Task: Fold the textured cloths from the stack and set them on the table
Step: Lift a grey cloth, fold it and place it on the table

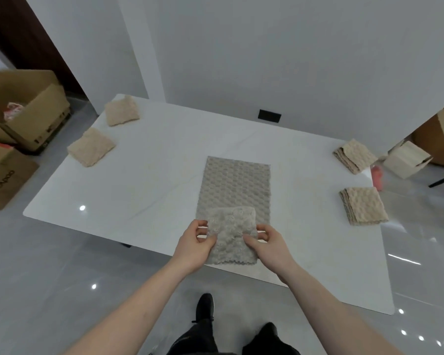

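Both hands pinch the folded grey cloth [231, 234] above the table's [139, 190] near edge: left hand [196, 243], right hand [268, 243]. Best keep edges aligned, then lay it flat.

This looks like a sparsely furnished room in a home or a small packing space, not a kitchen or workshop. A glossy white counter [164, 160] stands on a polished grey tiled floor [49, 265] that mirrors ceiling lights, against plain white walls [267, 52] with a black wall socket [269, 115] just above the far edge. A dark wooden door [18, 32] shows at the far left. Open cardboard boxes [28, 108] sit on the floor to the left, and a small pale carton [406, 160] lies to the right. Folded beige textured cloths [90, 147] lie in separate piles on the counter.
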Available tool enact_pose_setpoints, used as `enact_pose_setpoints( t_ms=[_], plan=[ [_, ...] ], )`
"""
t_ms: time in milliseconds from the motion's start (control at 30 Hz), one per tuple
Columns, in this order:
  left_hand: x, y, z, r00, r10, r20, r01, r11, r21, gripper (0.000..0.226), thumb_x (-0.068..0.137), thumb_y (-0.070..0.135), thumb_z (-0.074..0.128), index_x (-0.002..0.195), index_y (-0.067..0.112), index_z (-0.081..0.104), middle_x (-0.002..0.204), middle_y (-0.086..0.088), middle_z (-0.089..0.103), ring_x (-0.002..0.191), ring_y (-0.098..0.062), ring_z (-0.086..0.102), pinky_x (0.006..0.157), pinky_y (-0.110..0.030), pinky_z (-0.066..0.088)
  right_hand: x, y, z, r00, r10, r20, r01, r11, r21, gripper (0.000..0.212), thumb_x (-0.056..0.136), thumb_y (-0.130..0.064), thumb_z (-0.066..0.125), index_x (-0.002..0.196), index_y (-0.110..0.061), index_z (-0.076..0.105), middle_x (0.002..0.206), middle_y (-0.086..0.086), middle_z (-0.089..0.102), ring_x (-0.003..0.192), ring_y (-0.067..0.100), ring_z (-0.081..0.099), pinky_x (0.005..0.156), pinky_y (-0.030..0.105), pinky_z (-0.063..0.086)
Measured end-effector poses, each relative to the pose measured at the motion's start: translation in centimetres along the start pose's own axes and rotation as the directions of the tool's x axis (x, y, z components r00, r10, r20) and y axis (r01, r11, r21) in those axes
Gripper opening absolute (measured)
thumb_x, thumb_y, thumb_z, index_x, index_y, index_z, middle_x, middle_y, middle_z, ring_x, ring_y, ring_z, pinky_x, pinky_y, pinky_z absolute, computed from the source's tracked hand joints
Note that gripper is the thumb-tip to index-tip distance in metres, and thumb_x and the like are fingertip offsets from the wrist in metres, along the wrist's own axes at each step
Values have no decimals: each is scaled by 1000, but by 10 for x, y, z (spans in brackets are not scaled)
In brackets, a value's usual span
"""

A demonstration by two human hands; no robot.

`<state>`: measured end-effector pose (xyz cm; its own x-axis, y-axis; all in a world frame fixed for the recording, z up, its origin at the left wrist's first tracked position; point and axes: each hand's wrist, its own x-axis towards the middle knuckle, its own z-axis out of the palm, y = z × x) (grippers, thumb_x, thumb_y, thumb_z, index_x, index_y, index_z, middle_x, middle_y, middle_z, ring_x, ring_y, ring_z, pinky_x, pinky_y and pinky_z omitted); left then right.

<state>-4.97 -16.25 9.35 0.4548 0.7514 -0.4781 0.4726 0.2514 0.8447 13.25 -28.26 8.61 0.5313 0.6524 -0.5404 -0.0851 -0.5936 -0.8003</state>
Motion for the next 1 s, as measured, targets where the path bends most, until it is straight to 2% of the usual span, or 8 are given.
enact_pose_setpoints(
  t_ms=[100, 233, 433, 567, 700, 800, 900, 1000],
  plan=[
    [-4, 9, 22, 1000, 7, 16, -7, 1000, 8, 34, 95, 31, 69, 124, 29, 52, 116, 8, 64, 92, -12, 71, 64, -15, 52, -3, 3, -25, 1000, -1, -16, 1, 1000, 3, 29, 83, -34, 78, 109, -31, 65, 105, -2, 75, 94, 11, 73, 87, 38, 61],
    [-8, 26, 59, 1000, 28, 3, -28, 1000, 15, 32, 95, 29, 69, 122, 31, 52, 116, 8, 64, 90, -10, 70, 65, -18, 51, -7, 8, -63, 999, -32, -6, 32, 999, 23, 28, 86, -30, 77, 111, -25, 65, 102, -1, 75, 91, 13, 75, 75, 29, 59],
    [-30, 40, 140, 998, 10, -62, -12, 1000, -23, 41, 92, 32, 72, 130, 26, 55, 118, 5, 66, 95, -15, 71, 68, -23, 56, -10, 37, -143, 995, -69, 69, 70, 997, -12, 29, 86, -30, 77, 111, -24, 65, 100, -2, 76, 87, 16, 76, 83, 43, 63],
    [-53, 37, 190, 994, -5, -106, 1, 999, -34, 42, 92, 33, 73, 130, 26, 55, 118, 6, 67, 95, -17, 72, 79, -31, 60, -15, 55, -189, 991, -66, 121, 70, 997, -31, 26, 87, -25, 77, 109, -23, 65, 99, -2, 75, 87, 16, 76, 83, 42, 62],
    [-71, 32, 215, 984, -25, -178, 18, 999, -40, 37, 92, 33, 73, 125, 29, 56, 113, 8, 68, 93, -18, 71, 81, -35, 61, -18, 66, -209, 982, -54, 181, 66, 996, -66, 28, 83, -28, 79, 108, -24, 66, 101, 0, 75, 88, 17, 76, 82, 43, 63],
    [-75, 30, 219, 974, -24, -226, 20, 1000, -23, 31, 92, 29, 74, 119, 28, 60, 105, 6, 70, 87, -20, 71, 75, -34, 61, -17, 64, -214, 977, -59, 205, 81, 992, -100, 25, 83, -27, 78, 105, -25, 67, 99, 0, 75, 87, 18, 75, 78, 39, 62],
    [-70, 29, 218, 974, -22, -226, 22, 1000, -2, 27, 90, 22, 74, 113, 29, 62, 100, 2, 71, 80, -18, 71, 65, -28, 57, -15, 62, -218, 980, -64, 187, 89, 988, -128, 20, 84, -25, 76, 102, -25, 67, 96, -2, 73, 80, 17, 74, 68, 28, 56],
    [-57, 29, 223, 980, -31, -195, 37, 999, 25, 26, 88, 21, 75, 109, 29, 63, 95, 3, 72, 74, -17, 71, 62, -30, 56, -12, 63, -229, 985, -61, 161, 85, 985, -152, 16, 85, -23, 76, 99, -25, 68, 93, -1, 74, 79, 22, 75, 67, 29, 55]
  ],
)
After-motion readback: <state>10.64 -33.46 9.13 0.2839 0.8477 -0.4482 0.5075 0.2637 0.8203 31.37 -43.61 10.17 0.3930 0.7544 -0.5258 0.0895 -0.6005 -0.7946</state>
